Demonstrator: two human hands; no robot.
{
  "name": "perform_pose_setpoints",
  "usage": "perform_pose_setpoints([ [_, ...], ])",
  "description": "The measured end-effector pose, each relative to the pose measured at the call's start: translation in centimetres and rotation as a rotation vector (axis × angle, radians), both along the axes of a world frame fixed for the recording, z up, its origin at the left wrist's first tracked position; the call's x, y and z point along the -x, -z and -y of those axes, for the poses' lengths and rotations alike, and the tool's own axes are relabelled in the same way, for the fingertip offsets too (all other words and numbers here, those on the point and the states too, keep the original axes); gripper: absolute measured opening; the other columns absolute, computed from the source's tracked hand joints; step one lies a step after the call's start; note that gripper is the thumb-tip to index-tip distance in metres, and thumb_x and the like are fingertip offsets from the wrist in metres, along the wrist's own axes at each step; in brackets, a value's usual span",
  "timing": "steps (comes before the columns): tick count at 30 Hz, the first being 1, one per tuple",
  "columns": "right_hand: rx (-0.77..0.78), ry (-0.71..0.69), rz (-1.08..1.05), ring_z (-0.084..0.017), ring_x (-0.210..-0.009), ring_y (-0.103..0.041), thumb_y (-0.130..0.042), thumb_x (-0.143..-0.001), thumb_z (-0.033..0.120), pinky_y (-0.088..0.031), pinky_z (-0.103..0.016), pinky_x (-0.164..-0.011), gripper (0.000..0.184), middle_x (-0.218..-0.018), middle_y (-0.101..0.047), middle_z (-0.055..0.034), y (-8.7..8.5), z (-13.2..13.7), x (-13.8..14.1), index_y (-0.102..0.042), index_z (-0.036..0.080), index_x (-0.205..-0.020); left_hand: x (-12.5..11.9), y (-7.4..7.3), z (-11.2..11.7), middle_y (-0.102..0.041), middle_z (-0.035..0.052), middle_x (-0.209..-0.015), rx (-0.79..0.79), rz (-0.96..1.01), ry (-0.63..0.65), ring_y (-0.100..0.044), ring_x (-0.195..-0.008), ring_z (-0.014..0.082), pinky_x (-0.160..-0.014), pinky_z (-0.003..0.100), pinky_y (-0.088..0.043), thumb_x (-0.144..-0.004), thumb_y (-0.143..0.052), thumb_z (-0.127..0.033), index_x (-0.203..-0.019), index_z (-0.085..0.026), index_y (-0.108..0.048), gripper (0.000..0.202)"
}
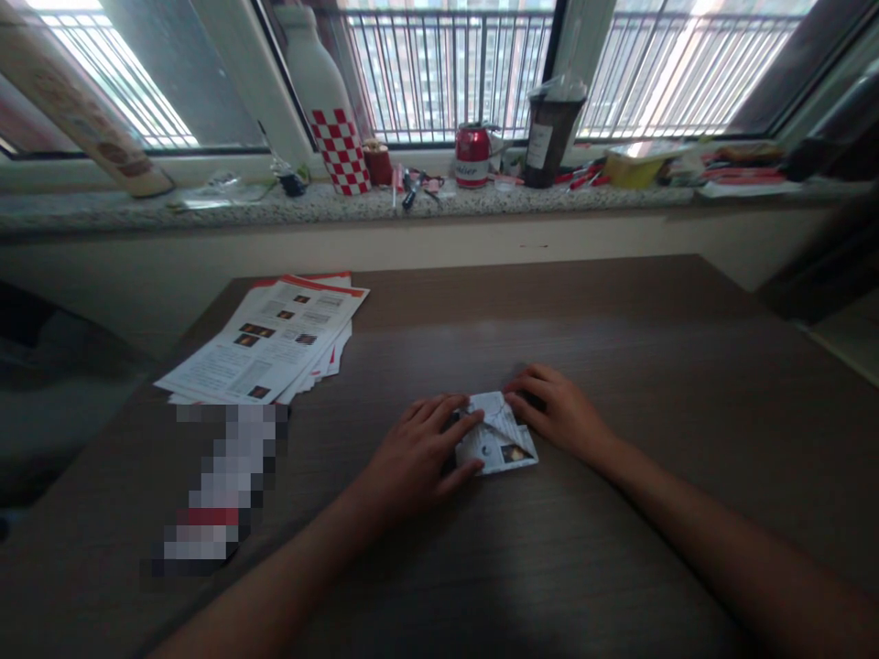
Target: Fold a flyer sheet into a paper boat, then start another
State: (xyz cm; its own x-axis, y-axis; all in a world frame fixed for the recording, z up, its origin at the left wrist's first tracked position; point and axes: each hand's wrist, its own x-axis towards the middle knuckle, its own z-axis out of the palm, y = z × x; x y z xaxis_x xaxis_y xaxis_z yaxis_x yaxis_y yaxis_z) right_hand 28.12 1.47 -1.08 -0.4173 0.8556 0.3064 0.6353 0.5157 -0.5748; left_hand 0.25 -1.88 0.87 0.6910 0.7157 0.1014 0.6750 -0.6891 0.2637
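A small folded sheet of printed paper (504, 435) lies on the brown table in front of me, with folded layers and a slanting crease across its top. My left hand (431, 444) rests over the paper's left side, fingers stretched out and spread, pressing it to the table. At the paper's upper right corner, my right hand (559, 412) has bent fingers and thumb closed on the edge. The fingertips partly hide that corner.
A stack of printed sheets (275, 334) lies at the table's (618, 311) back left, with a pixelated item (230, 476) below it. On the stone windowsill (330, 209) stand a checkered white bottle (336, 137), a red can (472, 156), a dark drink cup (549, 137) and clutter.
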Motion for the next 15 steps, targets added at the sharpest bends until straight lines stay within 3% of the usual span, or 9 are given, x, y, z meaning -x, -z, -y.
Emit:
perform_pose_setpoints([
  [7,0.03,-0.013,0.004,-0.027,-0.108,-0.064,-0.069,-0.099,0.035,-0.054,-0.044,-0.096,0.027,-0.115,-0.066,-0.0106,-0.3,0.3,-0.2,-0.072,0.024,-0.123,-0.3,0.2,0.1,-0.056,0.0131,-0.147,-0.021,0.039,-0.051,-0.054,-0.132,0.0339,-0.109,0.054,-0.048,-0.104,-0.062,-0.04,-0.145,-0.027,-0.061,0.043],
  [15,-0.015,-0.027,0.067,-0.029,-0.113,-0.062,-0.073,-0.096,0.036,-0.053,-0.048,-0.098,0.032,-0.12,-0.064,-0.0119,0.3,0.3,0.0,-0.07,0.024,-0.126,0.2,1.4,-1.1,-0.066,0.0088,-0.121,-0.02,0.218,-0.101,-0.062,-0.107,0.0261,-0.093,0.045,-0.054,-0.107,-0.057,-0.021,-0.126,-0.026,-0.073,0.025],
])
